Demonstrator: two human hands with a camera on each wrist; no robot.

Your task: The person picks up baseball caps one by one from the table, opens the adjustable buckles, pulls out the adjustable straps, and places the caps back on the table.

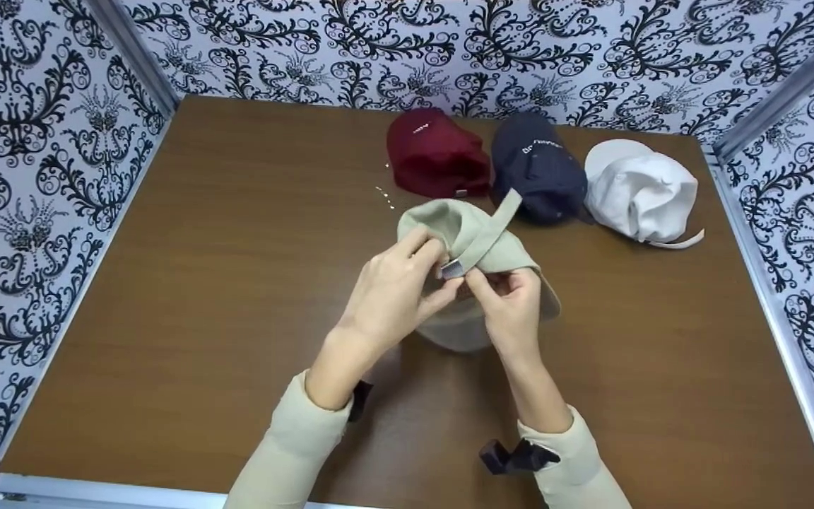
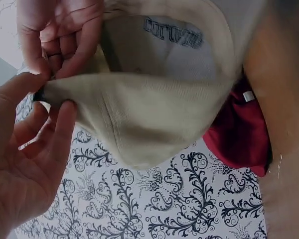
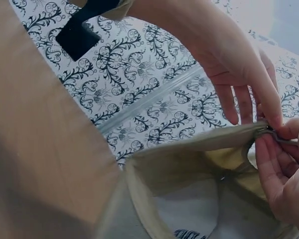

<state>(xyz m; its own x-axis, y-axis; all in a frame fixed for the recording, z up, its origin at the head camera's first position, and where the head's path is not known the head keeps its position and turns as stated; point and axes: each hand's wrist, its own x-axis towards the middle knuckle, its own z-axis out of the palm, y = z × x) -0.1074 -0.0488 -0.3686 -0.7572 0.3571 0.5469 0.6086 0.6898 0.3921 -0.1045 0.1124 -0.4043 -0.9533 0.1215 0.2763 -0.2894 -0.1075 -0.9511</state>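
Both hands hold a beige baseball cap at its back strap, with the cap's open underside toward the person. My left hand pinches the edge beside the metal buckle. Close against it, my right hand pinches the strap and cap edge just right of the buckle. The strap's loose end sticks up past the buckle. In the left wrist view, dark lettering shows inside the cap. The right wrist view shows fingertips of both hands meeting at the buckle.
A dark red cap, a navy cap and a white cap lie in a row along the back of the brown table. Patterned panels stand behind and at both sides. Small white marks dot the table near the red cap.
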